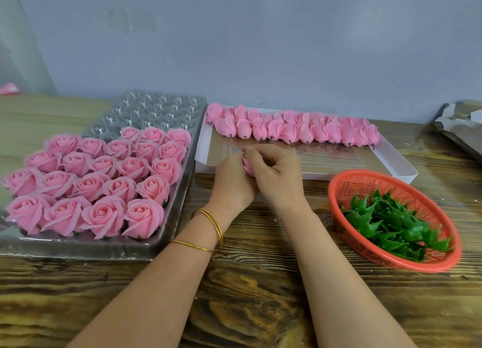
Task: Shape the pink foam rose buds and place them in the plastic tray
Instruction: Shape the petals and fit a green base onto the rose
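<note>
A single pink foam rose bud point(247, 166) is held above the near edge of the white box point(204, 167), between the two hands, and only a small patch of its folded pink petals can be seen between the palms. The left hand point(231, 182) is curled round the bud from the left and below, while the right hand point(275, 174) is closed over it from the right, with thumb and forefinger pinched together at the top of the bud. Two thin gold bangles point(212, 226) are worn on the left wrist. The clear plastic tray point(161, 107) is set on the wooden table point(260, 290) to the left of the hands; its near part is filled with opened pink roses point(104, 176), seated upright in rows, each with rounded outer petals spread around a tight spiral centre, and green is glimpsed under those of the front row. The far cells of the tray are seen bare. In the white box, along its far side, a row of closed buds point(294, 128) is laid down, smooth and egg-shaped, with short dark stubs pointed toward the person. Just right of the right forearm, a red mesh basket point(422, 204) is placed, touching or overlapping the front of the box, and spiky green calyx pieces point(391, 225) are heaped in it
</note>
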The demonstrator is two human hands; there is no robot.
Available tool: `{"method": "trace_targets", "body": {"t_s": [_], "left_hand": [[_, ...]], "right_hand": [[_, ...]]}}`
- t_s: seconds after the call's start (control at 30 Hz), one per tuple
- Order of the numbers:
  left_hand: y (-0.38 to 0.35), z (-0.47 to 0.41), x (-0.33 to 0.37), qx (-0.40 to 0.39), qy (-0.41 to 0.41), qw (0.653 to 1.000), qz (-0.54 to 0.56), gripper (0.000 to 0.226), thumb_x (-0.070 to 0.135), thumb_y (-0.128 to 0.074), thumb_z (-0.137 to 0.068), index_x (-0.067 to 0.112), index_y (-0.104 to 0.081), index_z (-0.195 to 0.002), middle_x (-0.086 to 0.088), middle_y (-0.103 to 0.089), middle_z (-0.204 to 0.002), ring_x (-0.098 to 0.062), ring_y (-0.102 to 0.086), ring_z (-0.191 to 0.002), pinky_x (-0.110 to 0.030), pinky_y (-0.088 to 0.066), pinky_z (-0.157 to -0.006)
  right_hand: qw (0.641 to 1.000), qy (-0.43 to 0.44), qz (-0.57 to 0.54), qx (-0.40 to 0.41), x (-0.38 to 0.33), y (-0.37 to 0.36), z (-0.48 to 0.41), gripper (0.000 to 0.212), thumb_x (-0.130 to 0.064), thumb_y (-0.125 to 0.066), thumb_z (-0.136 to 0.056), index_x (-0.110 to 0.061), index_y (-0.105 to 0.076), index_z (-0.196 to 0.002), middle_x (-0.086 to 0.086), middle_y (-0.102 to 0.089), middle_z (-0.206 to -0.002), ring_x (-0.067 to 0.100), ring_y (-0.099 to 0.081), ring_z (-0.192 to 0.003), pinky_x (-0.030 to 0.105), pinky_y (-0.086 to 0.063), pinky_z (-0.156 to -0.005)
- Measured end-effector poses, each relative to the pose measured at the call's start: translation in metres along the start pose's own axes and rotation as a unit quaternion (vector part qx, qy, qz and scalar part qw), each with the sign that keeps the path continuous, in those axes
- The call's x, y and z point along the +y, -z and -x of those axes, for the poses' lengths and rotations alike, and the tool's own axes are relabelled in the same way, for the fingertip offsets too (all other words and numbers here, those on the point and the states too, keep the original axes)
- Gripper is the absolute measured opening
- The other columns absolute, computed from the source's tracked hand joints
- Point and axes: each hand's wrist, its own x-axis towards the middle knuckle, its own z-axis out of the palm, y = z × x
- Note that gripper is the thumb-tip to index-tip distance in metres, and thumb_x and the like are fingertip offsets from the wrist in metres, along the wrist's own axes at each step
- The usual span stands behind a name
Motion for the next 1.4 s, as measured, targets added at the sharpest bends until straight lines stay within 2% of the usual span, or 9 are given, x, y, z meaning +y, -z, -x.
{"method": "trace_targets", "body": {"t_s": [0.1, 0.2, 0.37, 0.53, 0.67, 0.87, 1.07, 1.27, 1.4], "left_hand": [[-0.001, 0.001, -0.005, 0.014, -0.002, 1.000, 0.009, 0.039, 0.018, -0.054, -0.084, 0.028, -0.042, -0.048, 0.005, -0.054, -0.054, -0.009, -0.052, -0.060, -0.027, -0.033, -0.055], [-0.002, 0.000, -0.006, 0.007, -0.014, 1.000, -0.017, 0.042, 0.016, -0.052, -0.090, 0.029, -0.041, -0.052, 0.013, -0.051, -0.058, -0.011, -0.054, -0.067, -0.026, -0.032, -0.055], [0.001, -0.001, 0.000, 0.030, 0.021, 0.999, -0.010, 0.029, 0.031, -0.048, -0.076, 0.027, -0.049, -0.047, 0.014, -0.048, -0.049, 0.006, -0.043, -0.052, -0.016, -0.034, -0.050], [0.006, -0.002, -0.002, 0.066, 0.028, 0.996, 0.057, 0.026, 0.017, -0.073, -0.070, 0.030, -0.056, -0.056, 0.017, -0.058, -0.051, 0.008, -0.053, -0.053, -0.005, -0.036, -0.048], [0.007, -0.003, 0.000, 0.076, 0.046, 0.986, 0.139, 0.019, 0.006, -0.072, -0.065, 0.023, -0.068, -0.070, 0.007, -0.066, -0.064, -0.009, -0.058, -0.058, -0.025, -0.048, -0.060], [0.008, -0.003, 0.001, 0.085, 0.041, 0.981, 0.171, 0.006, 0.014, -0.065, -0.062, 0.011, -0.066, -0.068, -0.006, -0.067, -0.066, -0.021, -0.064, -0.065, -0.033, -0.055, -0.063], [0.008, -0.004, 0.004, 0.097, 0.008, 0.975, 0.201, 0.023, 0.008, -0.068, -0.064, 0.030, -0.066, -0.067, 0.017, -0.066, -0.061, 0.002, -0.062, -0.062, -0.017, -0.048, -0.059], [0.006, -0.005, 0.000, 0.094, 0.023, 0.963, 0.251, 0.020, 0.001, -0.071, -0.070, 0.019, -0.063, -0.071, 0.009, -0.071, -0.067, -0.005, -0.069, -0.065, -0.018, -0.051, -0.055], [0.005, -0.005, 0.000, 0.080, 0.062, 0.951, 0.293, 0.013, 0.004, -0.072, -0.071, -0.003, -0.066, -0.081, -0.014, -0.072, -0.073, -0.019, -0.068, -0.061, -0.027, -0.051, -0.051]], "right_hand": [[1.000, 0.003, 0.020, -0.009, 0.000, -0.002, 0.001, 0.025, -0.026, -0.059, -0.081, -0.006, -0.069, -0.069, 0.005, -0.064, -0.061, 0.005, -0.052, -0.061, 0.036, -0.048, -0.062], [1.000, -0.017, 0.008, -0.015, -0.004, -0.002, 0.003, 0.024, -0.029, -0.063, -0.078, -0.012, -0.078, -0.088, 0.000, -0.074, -0.078, 0.003, -0.063, -0.074, 0.035, -0.056, -0.076], [0.991, -0.081, -0.084, -0.066, -0.011, -0.001, 0.004, 0.027, -0.033, -0.062, -0.079, -0.012, -0.076, -0.091, -0.004, -0.067, -0.076, 0.003, -0.062, -0.076, 0.031, -0.053, -0.077], [0.979, -0.104, -0.169, -0.044, -0.015, 0.006, 0.000, 0.022, -0.018, -0.057, -0.091, -0.007, -0.074, -0.098, 0.009, -0.073, -0.093, 0.014, -0.065, -0.094, 0.035, -0.048, -0.088], [0.965, -0.170, -0.198, -0.019, -0.009, 0.008, -0.005, 0.032, -0.016, -0.050, -0.092, 0.002, -0.070, -0.110, 0.016, -0.071, -0.112, 0.024, -0.065, -0.112, 0.033, -0.052, -0.089], [0.938, -0.228, -0.261, -0.002, -0.006, 0.007, -0.008, 0.027, -0.014, -0.048, -0.088, -0.005, -0.072, -0.097, 0.012, -0.071, -0.103, 0.015, -0.065, -0.093, 0.024, -0.052, -0.071], [0.879, -0.280, -0.379, -0.071, -0.011, 0.015, -0.006, 0.038, -0.002, -0.036, -0.084, -0.005, -0.074, -0.087, 0.006, -0.073, -0.081, 0.013, -0.066, -0.071, 0.022, -0.054, -0.061], [0.815, -0.357, -0.439, -0.126, -0.014, 0.021, -0.007, 0.063, 0.002, -0.038, -0.066, 0.006, -0.057, -0.126, 0.014, -0.064, -0.100, 0.024, -0.058, -0.092, 0.031, -0.053, -0.082], [0.804, -0.345, -0.449, -0.179, -0.013, 0.020, -0.005, 0.050, 0.012, -0.037, -0.072, 0.000, -0.061, -0.115, 0.015, -0.055, -0.106, 0.022, -0.054, -0.096, 0.031, -0.051, -0.087]]}}
